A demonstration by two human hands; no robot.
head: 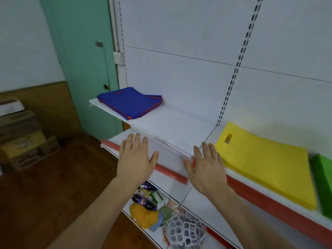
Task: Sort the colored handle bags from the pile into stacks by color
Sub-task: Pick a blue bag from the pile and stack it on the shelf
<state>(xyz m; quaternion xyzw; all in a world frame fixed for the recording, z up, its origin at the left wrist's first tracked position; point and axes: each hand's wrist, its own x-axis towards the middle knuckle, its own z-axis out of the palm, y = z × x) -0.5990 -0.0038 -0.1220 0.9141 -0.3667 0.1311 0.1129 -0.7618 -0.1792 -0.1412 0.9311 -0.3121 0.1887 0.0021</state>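
While both of my hands hover palm-down in front of the shelving, neither one holds anything. My left hand (137, 157) has its fingers (136, 141) straight and loosely spread, the thumb angled out to the right, above the front of the upper shelf (168, 130) and the orange price strip (170, 172) of the shelf below it. My right hand (206, 165) mirrors it, fingers straight and slightly apart, thumb pointing left, just beside the near corner of the yellow bags (265, 166).

I see the blue bags (129, 102), trimmed in orange, stacked flat at the left end of the upper shelf, well apart from both hands. The yellow bags lie in a flat stack on the right section of the same shelf level, with a cut-out handle hole facing the back panel. Touching or just beside their right edge sits a stack of green bags (323, 184), mostly cut off by the frame.

On a lower shelf I can make out mixed packaged goods (150, 200) and a white lattice item (185, 232). Cardboard boxes (23, 137) sit on the wooden floor at left.
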